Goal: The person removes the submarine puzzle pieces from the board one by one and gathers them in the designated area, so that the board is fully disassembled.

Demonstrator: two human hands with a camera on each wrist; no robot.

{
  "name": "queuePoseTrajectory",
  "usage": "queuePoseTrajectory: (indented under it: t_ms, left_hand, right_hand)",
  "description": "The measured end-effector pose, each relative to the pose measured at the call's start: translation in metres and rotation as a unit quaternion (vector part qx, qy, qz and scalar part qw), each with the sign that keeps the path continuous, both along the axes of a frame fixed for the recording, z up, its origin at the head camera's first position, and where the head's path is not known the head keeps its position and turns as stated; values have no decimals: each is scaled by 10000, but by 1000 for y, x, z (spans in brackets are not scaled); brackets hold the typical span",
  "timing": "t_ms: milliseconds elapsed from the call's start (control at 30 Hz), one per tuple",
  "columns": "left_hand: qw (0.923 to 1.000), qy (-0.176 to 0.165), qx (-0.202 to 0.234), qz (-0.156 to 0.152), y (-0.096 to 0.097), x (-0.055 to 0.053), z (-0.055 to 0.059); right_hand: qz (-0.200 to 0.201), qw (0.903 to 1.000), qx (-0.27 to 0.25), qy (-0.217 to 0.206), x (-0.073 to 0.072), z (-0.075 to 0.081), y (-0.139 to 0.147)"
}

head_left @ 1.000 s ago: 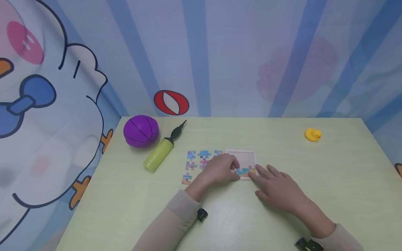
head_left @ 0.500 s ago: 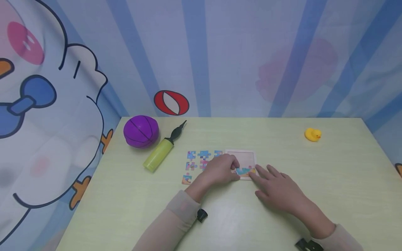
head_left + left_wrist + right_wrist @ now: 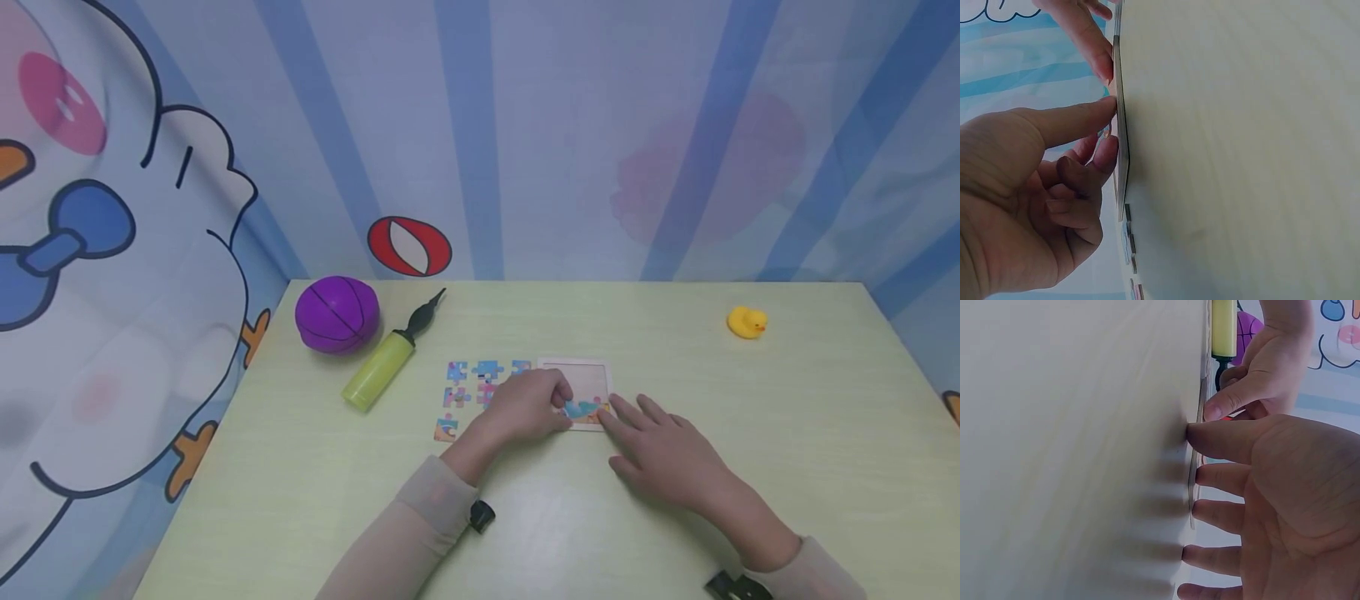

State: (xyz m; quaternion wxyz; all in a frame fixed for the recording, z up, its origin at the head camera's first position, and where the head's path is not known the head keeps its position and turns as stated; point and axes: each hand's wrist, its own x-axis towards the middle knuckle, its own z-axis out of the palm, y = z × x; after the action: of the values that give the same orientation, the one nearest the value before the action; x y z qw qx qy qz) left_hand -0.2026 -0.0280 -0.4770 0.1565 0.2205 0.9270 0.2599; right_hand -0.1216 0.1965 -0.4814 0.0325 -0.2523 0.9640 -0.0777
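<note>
A square puzzle frame (image 3: 573, 364) with a pale bottom lies flat on the table, and joined blue and orange puzzle pieces (image 3: 585, 410) fill part of its near side. My left hand (image 3: 528, 404) is over the frame's left part, thumb and index finger pinching a small puzzle piece (image 3: 1105, 130), which is mostly hidden. My right hand (image 3: 667, 454) lies with spread, fairly straight fingers at the frame's right side. Its index finger touches the pieces near the lower right corner; its thumb rests on the table, as the right wrist view shows.
Several loose puzzle pieces (image 3: 456, 397) lie left of the frame, some covered by the left hand. Farther left are a yellow-green hand pump (image 3: 381, 369) and a purple ball (image 3: 337, 315). A yellow rubber duck (image 3: 747, 322) sits at the back right of the table (image 3: 750, 392).
The right index fingertip has shifted very slightly right, showing a little more of the orange pieces. The left hand stays at the same spot.
</note>
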Motion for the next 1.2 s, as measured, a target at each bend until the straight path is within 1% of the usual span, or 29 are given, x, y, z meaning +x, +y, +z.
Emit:
queuePoseTrajectory:
  t_ms: [367,600,767,933,1200]
  left_hand:
    - [9995,137,272,-43,-1,0,0]
    - [9985,124,536,24,-11,5,6]
    - [9977,58,669,96,-25,10,13]
    - [9970,-17,733,258,-41,12,19]
    - [9958,-9,740,541,-77,11,20]
  right_hand:
    - [13,10000,-51,30,1,-2,1]
    - [1,10000,-71,24,1,-2,2]
    - [-14,10000,-41,-42,0,-2,1]
    - [-17,10000,11,-79,0,-3,1]
    - [19,10000,12,-44,0,-4,3]
